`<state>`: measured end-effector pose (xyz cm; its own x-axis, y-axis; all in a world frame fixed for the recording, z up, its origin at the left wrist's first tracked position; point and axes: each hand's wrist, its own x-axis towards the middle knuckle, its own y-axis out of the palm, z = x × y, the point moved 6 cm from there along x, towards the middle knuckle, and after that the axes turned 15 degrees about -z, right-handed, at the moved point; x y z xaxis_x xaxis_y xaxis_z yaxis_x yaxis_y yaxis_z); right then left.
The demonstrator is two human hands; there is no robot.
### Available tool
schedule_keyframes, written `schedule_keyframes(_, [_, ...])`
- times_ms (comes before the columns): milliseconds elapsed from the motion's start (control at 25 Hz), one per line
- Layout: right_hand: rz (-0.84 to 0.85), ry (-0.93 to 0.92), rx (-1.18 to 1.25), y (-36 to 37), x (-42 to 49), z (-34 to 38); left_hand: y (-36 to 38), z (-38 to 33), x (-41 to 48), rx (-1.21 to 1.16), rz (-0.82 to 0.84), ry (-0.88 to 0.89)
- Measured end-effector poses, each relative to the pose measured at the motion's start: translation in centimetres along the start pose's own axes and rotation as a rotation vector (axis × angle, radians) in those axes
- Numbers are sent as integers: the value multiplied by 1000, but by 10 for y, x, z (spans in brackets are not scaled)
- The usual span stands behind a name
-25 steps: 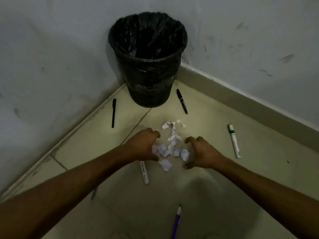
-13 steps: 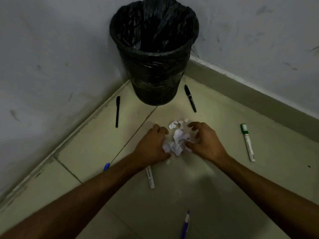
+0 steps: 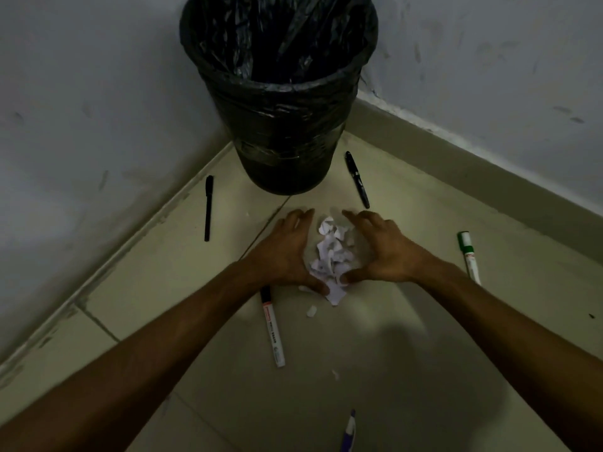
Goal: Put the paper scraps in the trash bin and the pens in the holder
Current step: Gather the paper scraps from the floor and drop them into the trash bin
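Note:
A heap of white paper scraps [image 3: 331, 256] lies on the floor tiles, cupped between my left hand [image 3: 287, 252] and my right hand [image 3: 381, 252]. Both hands press against the heap's sides, thumbs nearly meeting at its near edge. Two small scraps [image 3: 311, 310] lie loose just behind the hands. The black trash bin [image 3: 280, 102], lined with a black bag, stands in the wall corner just beyond. Pens lie around: a black pen [image 3: 208, 207] at left, a black pen [image 3: 358, 179] by the bin, a red-capped marker [image 3: 272, 326], a green marker [image 3: 469, 256], a blue pen [image 3: 348, 432]. No holder is visible.
Two grey walls meet behind the bin, with a skirting board [image 3: 473, 164] along the right wall. Beige floor tiles [image 3: 146, 272] spread to the left and in front of me.
Both hands have swept inward and forward, gathering the spread scraps into one tight heap. The view has moved closer to the bin. A couple of scraps were left behind.

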<state>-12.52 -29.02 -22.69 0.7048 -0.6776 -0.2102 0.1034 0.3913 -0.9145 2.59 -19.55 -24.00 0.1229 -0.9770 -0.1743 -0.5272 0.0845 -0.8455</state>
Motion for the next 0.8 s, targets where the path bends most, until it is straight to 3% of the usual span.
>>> schedule_keyframes(120, [33,-133,-61,19,-4,19,16,-13,1,22,80,80])
schedule_keyframes(280, [-140,-151,217,29,-8,29,17,-16,-9,-94,-155,32])
schedule_keyframes(560, [-359,-52,341,23,-11,26,19,-20,-25,-179,-340,-33])
schedule_keyframes(680, [-367,138,452,18,-13,17,8,-15,-24,-246,-437,-52])
schedule_keyframes(800, [-324,407,841,6,-28,13,-21,-15,-33,-390,-581,-119])
